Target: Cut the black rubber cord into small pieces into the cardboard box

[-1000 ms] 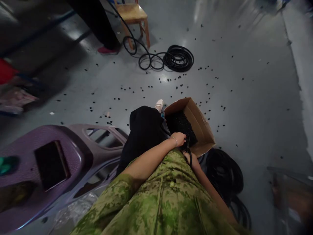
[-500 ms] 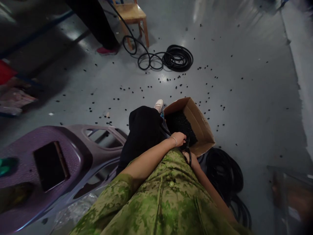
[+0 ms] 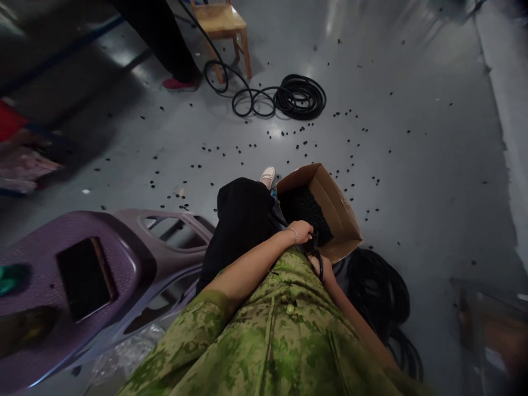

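Note:
Over the near edge of an open cardboard box (image 3: 339, 206), my left hand (image 3: 302, 231) is closed, fingers pinched on a black hose (image 3: 279, 219) that runs in beside my leg. My right hand (image 3: 324, 268) is just below and to the right, wrapped round a dark tool with a curved handle, which looks like scissors (image 3: 319, 263). Its tip points up toward my left fingertips; the exact contact there is too dark to make out. Many small black pieces (image 3: 305, 212) fill the bottom of the box.
Black hose coils lie on the floor (image 3: 437, 165) ahead (image 3: 303, 96) and by my right arm (image 3: 377, 286). Small black rings are scattered about. A purple stool (image 3: 127, 264) at left bears a phone (image 3: 86, 279). A wooden chair (image 3: 223, 19) and another person's leg (image 3: 173, 44) are ahead.
My left hand has shifted very slightly. The hose loop by the wooden chair has moved a little to the left. Otherwise both hands, the tool and the box look the same.

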`<state>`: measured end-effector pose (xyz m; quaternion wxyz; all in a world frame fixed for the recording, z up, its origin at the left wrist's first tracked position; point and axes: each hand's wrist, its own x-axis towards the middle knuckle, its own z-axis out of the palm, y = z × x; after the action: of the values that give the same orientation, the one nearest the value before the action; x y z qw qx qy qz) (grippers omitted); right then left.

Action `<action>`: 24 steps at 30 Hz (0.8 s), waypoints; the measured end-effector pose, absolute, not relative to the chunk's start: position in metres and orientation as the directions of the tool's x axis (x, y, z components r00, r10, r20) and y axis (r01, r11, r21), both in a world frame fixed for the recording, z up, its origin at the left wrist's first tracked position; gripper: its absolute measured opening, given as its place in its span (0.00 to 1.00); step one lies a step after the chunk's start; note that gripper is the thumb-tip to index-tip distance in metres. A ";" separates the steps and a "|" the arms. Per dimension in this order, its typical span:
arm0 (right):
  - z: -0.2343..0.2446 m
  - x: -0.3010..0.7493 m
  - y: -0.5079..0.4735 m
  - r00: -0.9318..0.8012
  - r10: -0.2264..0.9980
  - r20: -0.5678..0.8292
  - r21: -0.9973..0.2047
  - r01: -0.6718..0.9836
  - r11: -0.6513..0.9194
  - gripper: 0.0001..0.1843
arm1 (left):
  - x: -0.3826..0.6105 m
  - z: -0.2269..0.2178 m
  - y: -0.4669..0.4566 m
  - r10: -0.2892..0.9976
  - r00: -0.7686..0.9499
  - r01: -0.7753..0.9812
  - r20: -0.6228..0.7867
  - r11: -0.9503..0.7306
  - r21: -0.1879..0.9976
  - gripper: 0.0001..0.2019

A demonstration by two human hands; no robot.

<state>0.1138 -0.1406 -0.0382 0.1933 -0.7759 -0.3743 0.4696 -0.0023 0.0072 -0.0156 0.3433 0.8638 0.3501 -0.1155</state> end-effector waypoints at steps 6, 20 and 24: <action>-0.056 0.117 -0.145 0.314 0.812 -0.492 -0.606 0.546 -0.578 0.17 | -0.002 -0.027 0.011 0.544 0.720 0.689 -0.431 -0.490 0.533 0.13; -0.064 0.113 -0.146 0.325 0.846 -0.423 -0.492 0.701 -0.516 0.22 | -0.004 -0.006 0.007 0.617 0.618 0.784 -0.487 -0.439 0.439 0.13; -0.064 0.117 -0.147 0.304 0.843 -0.445 -0.505 0.692 -0.516 0.23 | -0.006 -0.007 0.007 0.628 0.602 0.796 -0.493 -0.419 0.438 0.11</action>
<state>0.1169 -0.1474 -0.0643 0.1097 -0.7999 -0.4795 0.3437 -0.0057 0.0071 -0.0067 0.3284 0.8325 0.4275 -0.1276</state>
